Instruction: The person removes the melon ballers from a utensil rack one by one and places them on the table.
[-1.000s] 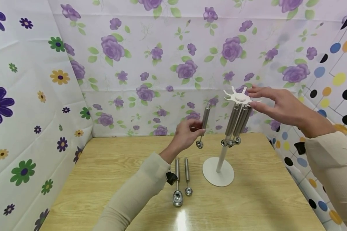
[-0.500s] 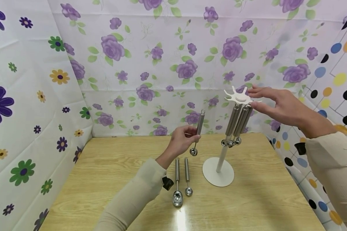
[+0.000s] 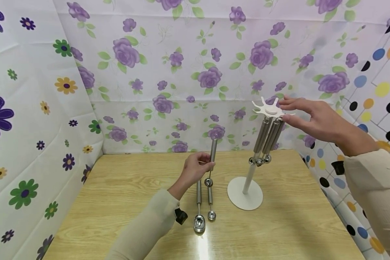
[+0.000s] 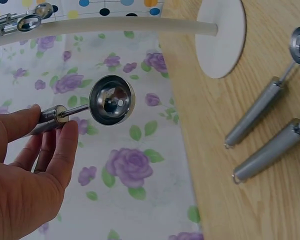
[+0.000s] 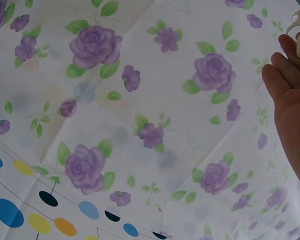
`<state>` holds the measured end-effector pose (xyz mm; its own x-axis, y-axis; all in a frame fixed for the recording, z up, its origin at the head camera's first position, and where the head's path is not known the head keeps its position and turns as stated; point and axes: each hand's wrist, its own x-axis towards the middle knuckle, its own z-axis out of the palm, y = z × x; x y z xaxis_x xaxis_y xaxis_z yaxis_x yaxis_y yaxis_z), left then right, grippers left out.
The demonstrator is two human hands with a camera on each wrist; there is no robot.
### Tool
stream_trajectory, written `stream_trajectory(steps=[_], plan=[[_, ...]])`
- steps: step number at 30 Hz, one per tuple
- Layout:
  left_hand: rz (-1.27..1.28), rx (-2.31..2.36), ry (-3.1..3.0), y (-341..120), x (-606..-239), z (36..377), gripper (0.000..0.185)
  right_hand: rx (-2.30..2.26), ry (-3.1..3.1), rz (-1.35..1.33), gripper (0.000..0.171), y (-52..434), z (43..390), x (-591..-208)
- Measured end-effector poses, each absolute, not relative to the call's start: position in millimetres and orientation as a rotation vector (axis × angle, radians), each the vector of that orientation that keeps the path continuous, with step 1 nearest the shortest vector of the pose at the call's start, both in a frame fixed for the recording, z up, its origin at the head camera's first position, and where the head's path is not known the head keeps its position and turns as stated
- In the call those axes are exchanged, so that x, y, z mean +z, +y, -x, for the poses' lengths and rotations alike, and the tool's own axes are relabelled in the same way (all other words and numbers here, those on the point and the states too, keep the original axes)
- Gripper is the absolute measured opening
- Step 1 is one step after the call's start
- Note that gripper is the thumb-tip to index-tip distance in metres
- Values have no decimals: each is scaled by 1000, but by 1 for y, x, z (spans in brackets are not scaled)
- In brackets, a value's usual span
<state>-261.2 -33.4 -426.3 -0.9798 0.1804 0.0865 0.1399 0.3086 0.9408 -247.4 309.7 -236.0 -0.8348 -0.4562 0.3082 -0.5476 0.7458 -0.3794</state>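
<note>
Seen from the head, the left hand point(image 3: 195, 169) pinches the held scoop point(image 3: 213, 150) by the lower end of its steel handle, thumb against fingers; the handle points to 1 o'clock, the round bowl to 7. This scoop is in the air at about 10 o'clock from the base of the white stand point(image 3: 250, 178). On the table point(image 3: 133, 216), between 8 and 9 o'clock from that base, lie a round scoop point(image 3: 211, 216) and, at its 9 o'clock, an oval scoop point(image 3: 199, 224), handles toward 12. The right hand's point(image 3: 318, 117) grip is spread, thumb apart from fingers, at 3 o'clock by the stand's pronged top, below which hanging scoops point(image 3: 270, 138) cluster.
</note>
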Motion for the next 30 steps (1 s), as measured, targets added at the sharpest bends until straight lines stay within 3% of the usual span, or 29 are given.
stream_trajectory(steps=[30], plan=[[25,1852,2391,-85,-494,243,20,699,-2759,-765,45,309,247,-237]])
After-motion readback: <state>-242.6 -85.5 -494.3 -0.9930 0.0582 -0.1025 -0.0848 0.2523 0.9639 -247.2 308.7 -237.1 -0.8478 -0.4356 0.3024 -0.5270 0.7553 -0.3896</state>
